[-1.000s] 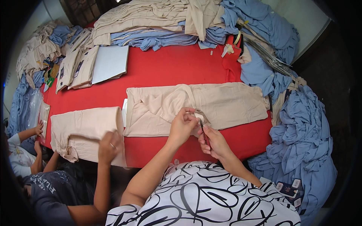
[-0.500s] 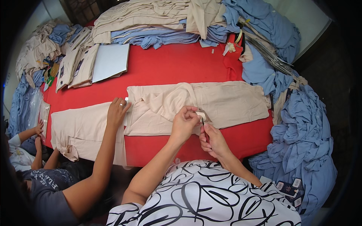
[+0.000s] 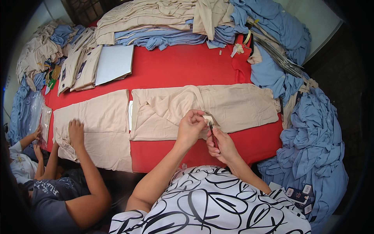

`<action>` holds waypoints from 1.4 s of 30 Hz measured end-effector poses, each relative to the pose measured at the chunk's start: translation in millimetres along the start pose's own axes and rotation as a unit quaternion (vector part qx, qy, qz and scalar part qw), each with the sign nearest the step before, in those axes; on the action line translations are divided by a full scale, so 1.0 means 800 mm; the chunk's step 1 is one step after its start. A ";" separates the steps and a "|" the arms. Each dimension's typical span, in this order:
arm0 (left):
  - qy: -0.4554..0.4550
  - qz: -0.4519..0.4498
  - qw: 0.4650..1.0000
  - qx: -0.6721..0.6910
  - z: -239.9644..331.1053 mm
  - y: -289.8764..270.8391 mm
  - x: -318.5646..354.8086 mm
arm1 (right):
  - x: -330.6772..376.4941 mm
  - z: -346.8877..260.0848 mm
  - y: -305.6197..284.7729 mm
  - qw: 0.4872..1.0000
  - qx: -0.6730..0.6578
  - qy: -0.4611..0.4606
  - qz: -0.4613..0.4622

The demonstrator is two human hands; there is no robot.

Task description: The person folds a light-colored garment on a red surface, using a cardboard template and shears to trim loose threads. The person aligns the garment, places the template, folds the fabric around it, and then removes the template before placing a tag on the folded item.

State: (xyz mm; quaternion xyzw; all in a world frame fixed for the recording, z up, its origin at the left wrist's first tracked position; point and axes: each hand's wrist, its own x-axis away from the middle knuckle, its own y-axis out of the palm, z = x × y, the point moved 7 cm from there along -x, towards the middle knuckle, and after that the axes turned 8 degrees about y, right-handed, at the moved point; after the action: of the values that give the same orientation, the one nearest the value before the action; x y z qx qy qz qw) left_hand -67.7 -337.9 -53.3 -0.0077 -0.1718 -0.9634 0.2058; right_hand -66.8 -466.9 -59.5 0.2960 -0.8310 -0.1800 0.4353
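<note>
A beige garment (image 3: 237,105) lies lengthwise across the red table in front of me. My left hand (image 3: 191,128) pinches a small raised piece of its cloth, with a pale patch showing at the fingertips. In my right hand (image 3: 224,147) is a slim, dark reddish tool that looks like thread snips (image 3: 214,139). Their narrow tip points up at the pinched cloth, close to my left fingers. Whether the blades touch the fabric is too small to tell.
At left, a co-worker's hand (image 3: 76,134) rests on another beige garment (image 3: 105,117). Folded beige clothes and a grey-white board (image 3: 115,64) lie behind it. Beige and blue piles (image 3: 156,17) line the far edge; blue garments (image 3: 311,132) heap up at right.
The co-worker's hand has moved left and nearer, off the far end of their garment, which now lies flatter. My right hand has shifted the snips slightly at the pinched cloth.
</note>
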 end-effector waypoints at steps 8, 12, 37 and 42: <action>0.025 -0.015 0.999 -0.026 0.005 0.003 -0.001 | -0.001 -0.005 -0.001 1.000 0.008 0.009 -0.009; 0.013 -0.013 1.000 0.001 0.002 0.002 -0.003 | -0.002 -0.007 -0.002 0.999 0.037 -0.009 0.005; 0.039 -0.014 0.999 -0.014 0.002 0.002 -0.001 | -0.001 -0.010 0.000 1.000 0.020 0.005 -0.013; 0.037 -0.015 0.999 0.005 0.002 0.001 0.000 | -0.003 -0.009 -0.003 0.999 0.032 0.001 -0.004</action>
State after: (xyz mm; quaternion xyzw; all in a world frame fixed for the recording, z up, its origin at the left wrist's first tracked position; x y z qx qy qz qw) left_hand -67.0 -338.1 -51.1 0.0316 -0.1690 -0.9652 0.1973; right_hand -59.0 -467.5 -58.8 0.3136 -0.8348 -0.1545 0.4253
